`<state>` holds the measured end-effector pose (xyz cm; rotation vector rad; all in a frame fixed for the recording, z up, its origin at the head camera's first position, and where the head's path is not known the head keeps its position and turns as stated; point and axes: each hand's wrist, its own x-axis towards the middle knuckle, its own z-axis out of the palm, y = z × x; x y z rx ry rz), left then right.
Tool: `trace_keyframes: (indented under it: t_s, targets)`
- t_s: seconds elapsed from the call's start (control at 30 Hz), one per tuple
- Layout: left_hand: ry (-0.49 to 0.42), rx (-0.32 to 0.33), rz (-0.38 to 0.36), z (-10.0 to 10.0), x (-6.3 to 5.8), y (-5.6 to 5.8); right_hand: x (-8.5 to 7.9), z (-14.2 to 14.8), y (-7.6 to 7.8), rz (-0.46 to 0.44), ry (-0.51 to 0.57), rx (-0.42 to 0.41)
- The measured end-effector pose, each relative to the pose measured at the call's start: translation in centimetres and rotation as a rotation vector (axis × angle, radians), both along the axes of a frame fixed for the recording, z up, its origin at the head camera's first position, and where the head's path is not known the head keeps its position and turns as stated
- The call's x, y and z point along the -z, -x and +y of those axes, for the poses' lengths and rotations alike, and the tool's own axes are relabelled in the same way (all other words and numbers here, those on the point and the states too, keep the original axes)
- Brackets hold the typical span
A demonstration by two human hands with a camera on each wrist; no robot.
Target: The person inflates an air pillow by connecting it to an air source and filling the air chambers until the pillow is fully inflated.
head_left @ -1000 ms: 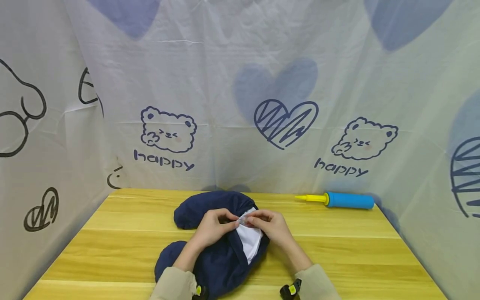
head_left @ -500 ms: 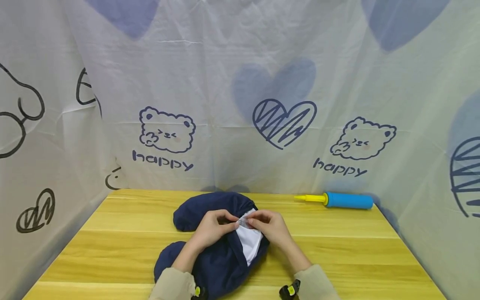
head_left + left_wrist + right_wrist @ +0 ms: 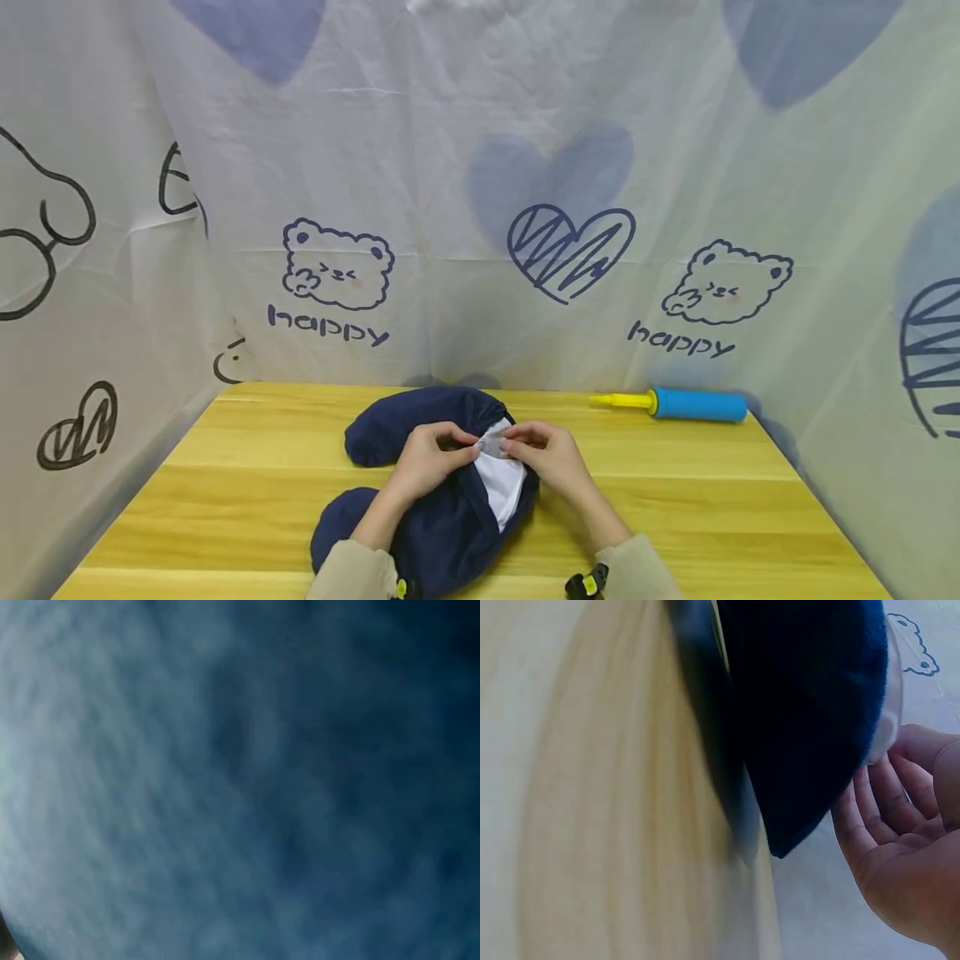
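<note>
Because its navy cover gapes at the bend, the U-shaped neck pillow (image 3: 450, 533) shows its white inner part (image 3: 501, 492). It lies left of centre on the wooden worktop (image 3: 712, 492), reaching from near the far edge down to the near edge. Left hand (image 3: 427, 458) and right hand (image 3: 553, 458) each pinch a clear plastic piece, perhaps a valve (image 3: 491, 448), between thumb and fingertips; they are probably paired so that one steadies it while the other works it. The pillow's open end and both arms point to the left edge, its bend to the right; that axis runs roughly side to side, though forearms hide part of it. Near the far right corner lies a blue hand pump (image 3: 699, 405), its yellow nozzle (image 3: 624, 400) pointing left, presumably put there to leave the hands room.
</note>
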<state>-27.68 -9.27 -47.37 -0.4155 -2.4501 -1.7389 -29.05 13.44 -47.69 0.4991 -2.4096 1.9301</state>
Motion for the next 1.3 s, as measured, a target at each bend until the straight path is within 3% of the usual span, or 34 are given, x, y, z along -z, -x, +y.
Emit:
trace_keyframes:
  t_s: [0.23, 0.6, 0.9, 1.03, 1.3]
  targets:
    - [0.010, -0.020, 0.010, 0.1, 0.0, 0.0, -1.0, 0.8, -0.3, 0.050, -0.004, 0.096]
    - [0.007, -0.011, -0.008, -0.1, -0.1, 0.2, -2.7, 6.0, 0.4, 0.331, -0.264, 0.210]
    - [0.004, -0.001, -0.014, 0.0, 0.0, 0.2, -2.2, 12.0, 2.5, 0.503, -0.434, 0.289]
    - [0.003, 0.001, -0.012, 0.1, 0.1, 0.2, -1.7, 14.8, 3.6, 0.497, -0.503, 0.324]
    - [-0.005, 0.013, -0.008, 0.0, 0.2, -0.1, -0.7, 19.8, 5.7, 0.386, -0.704, 0.329]
